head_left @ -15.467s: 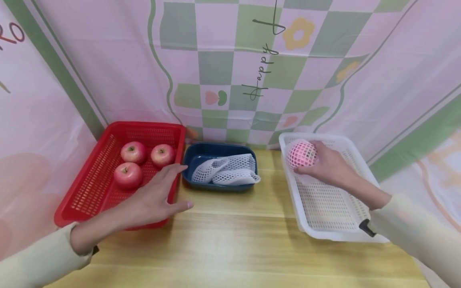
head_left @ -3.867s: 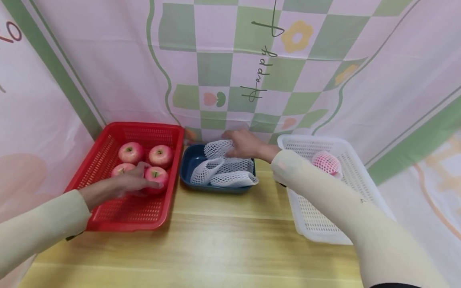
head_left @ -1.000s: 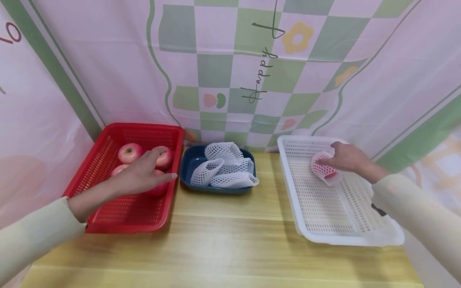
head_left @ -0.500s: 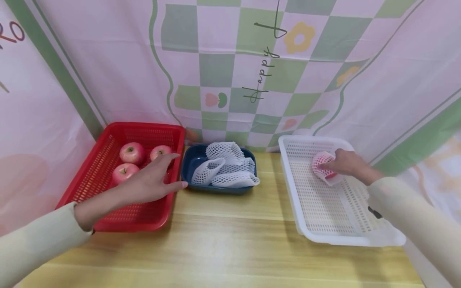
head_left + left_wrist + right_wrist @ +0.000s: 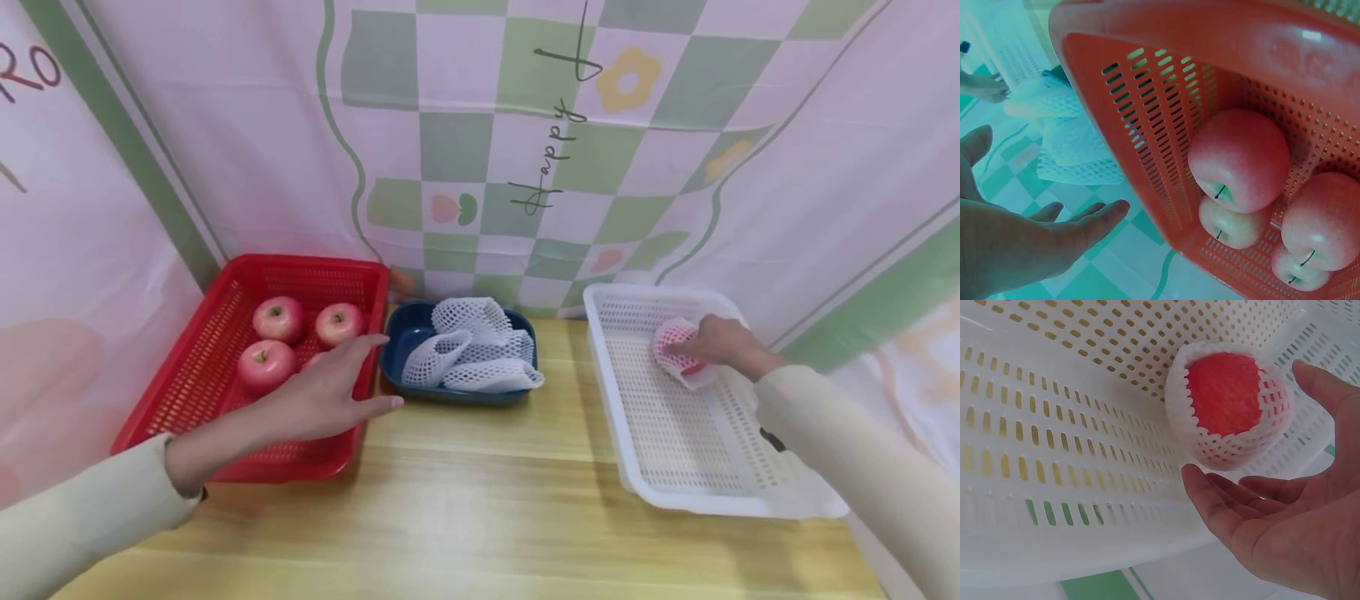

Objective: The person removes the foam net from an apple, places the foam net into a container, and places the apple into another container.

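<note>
My left hand [image 5: 322, 396], fingers extended and thumb apart, hovers over the right edge of the red basket [image 5: 341, 454], holding nothing. Pink-red apples [image 5: 278, 319] lie in that basket; the left wrist view shows several, one partly hidden by the hand in the head view. My right hand [image 5: 723, 342] reaches into the white basket [image 5: 630, 450] beside an apple in a foam net [image 5: 1222, 394]. In the right wrist view its thumb and fingers are spread near the netted apple, with no clear grip. Red skin shows through the net's opening.
A dark blue box [image 5: 405, 337] stands between the baskets, with several white foam nets [image 5: 480, 375] in it; one end hangs over its rim. The wooden table [image 5: 480, 500] extends in front. A patterned cloth [image 5: 525, 125] hangs close behind.
Earlier, my left hand was on an apple and my right hand at a net in the blue box. Since then, the left moved toward the basket's right edge; the right went to the netted apple.
</note>
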The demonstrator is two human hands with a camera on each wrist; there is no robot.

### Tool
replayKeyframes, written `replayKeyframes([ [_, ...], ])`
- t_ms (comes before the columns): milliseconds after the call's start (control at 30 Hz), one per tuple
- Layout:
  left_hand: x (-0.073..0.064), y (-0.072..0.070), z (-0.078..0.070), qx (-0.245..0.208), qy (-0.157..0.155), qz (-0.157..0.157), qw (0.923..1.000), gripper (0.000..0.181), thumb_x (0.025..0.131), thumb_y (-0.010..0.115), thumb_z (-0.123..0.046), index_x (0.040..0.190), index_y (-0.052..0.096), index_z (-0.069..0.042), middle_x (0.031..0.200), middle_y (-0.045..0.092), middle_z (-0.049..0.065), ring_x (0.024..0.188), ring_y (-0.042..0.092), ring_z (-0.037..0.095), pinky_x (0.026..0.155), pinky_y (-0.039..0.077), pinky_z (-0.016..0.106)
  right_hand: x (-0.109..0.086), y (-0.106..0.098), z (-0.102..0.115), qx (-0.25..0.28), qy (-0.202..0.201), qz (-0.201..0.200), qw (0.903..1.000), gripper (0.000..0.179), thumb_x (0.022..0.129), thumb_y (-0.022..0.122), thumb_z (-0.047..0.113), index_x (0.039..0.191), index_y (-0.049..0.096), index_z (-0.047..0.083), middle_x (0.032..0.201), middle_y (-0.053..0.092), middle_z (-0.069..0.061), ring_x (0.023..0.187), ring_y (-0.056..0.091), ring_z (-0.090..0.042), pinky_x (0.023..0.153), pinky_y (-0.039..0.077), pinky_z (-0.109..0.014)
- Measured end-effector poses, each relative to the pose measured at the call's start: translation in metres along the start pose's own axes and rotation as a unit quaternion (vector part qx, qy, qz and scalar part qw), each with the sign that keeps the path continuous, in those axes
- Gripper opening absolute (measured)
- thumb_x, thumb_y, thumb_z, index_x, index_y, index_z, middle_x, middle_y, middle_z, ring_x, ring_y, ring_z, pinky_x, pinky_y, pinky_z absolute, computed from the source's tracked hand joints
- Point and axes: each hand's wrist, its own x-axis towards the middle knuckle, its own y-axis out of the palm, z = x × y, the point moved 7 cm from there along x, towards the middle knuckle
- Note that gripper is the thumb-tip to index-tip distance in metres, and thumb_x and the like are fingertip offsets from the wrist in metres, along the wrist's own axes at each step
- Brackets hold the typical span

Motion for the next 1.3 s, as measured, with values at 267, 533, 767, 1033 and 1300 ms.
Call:
replayKeyframes([
  [267,-0.004,0.007,-0.006,-0.013,0.014,0.011,0.9998,0.091,0.092,0.078,-0.054,0.161,0.035,-0.011,0.159,0.044,0.018,0.138,0.051,0.036,0.103,0.054,0.062,0.006,0.009,-0.004,0.013,-0.002,0.035,0.9993,0.066,0.098,0.067,0.052,0.107,0.065,-0.014,0.086,0.068,-0.018,0.088,0.066,-0.037,0.092,0.053,-0.057],
  [533,-0.01,0.013,-0.011,-0.017,0.023,0.012,0.9995,0.09,0.093,0.076,-0.056,0.161,0.037,-0.012,0.16,0.045,0.017,0.142,0.049,0.035,0.113,0.047,0.061,0.013,0.015,-0.002,0.009,-0.019,0.035,0.9992,0.058,0.098,0.068,0.05,0.095,0.071,-0.008,0.083,0.073,-0.015,0.08,0.069,-0.029,0.083,0.055,-0.043],
  [767,-0.016,0.022,-0.016,-0.026,0.028,0.011,0.9992,0.091,0.093,0.077,-0.056,0.162,0.036,-0.013,0.16,0.044,0.015,0.144,0.048,0.032,0.117,0.042,0.059,0.018,0.02,-0.003,0.029,0.01,0.013,0.9994,0.079,0.094,0.073,0.047,0.114,0.045,-0.024,0.089,0.058,-0.022,0.083,0.063,-0.035,0.076,0.055,-0.042],
  [1033,-0.018,0.03,-0.017,-0.03,0.034,0.023,0.9987,0.093,0.092,0.079,-0.052,0.162,0.036,-0.01,0.16,0.044,0.014,0.143,0.049,0.032,0.116,0.045,0.058,0.019,0.022,-0.006,0.047,0.01,0.0,0.9989,0.088,0.089,0.077,0.047,0.12,0.038,-0.026,0.091,0.057,-0.023,0.083,0.061,-0.036,0.077,0.056,-0.046],
  [1300,-0.021,0.032,-0.017,-0.031,0.023,0.027,0.9989,0.093,0.091,0.079,-0.054,0.163,0.035,-0.014,0.16,0.044,0.012,0.144,0.047,0.031,0.114,0.046,0.058,0.009,0.014,0.004,0.046,-0.01,-0.019,0.9987,0.091,0.089,0.078,0.047,0.123,0.037,-0.027,0.094,0.06,-0.03,0.082,0.064,-0.039,0.076,0.06,-0.051],
])
